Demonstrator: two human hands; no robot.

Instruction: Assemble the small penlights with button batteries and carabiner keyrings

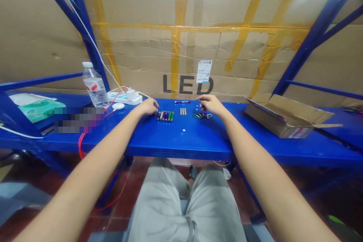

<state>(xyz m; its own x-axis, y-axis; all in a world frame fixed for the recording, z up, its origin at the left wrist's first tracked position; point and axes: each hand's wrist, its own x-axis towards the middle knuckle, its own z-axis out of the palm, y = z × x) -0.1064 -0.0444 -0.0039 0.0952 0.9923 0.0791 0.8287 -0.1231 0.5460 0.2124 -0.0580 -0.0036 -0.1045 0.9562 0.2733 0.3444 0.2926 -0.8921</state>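
My left hand rests on the blue table with its fingers loosely bent and nothing visible in them. Just right of it is a row of small metal tubes in black, silver, purple, blue and green, like mini flashlight bodies. My right hand hovers over a small group of coloured carabiners, fingers apart and bent, holding nothing I can see. Between the hands sit a block of small button cells in rows and, behind it, a slim purple-blue pen-like tube. A small white disc lies nearer the front edge.
An open cardboard box stands at the right. To the left are a water bottle, a white power strip with cables and a green tissue pack. A large cardboard sheet stands behind the blue table.
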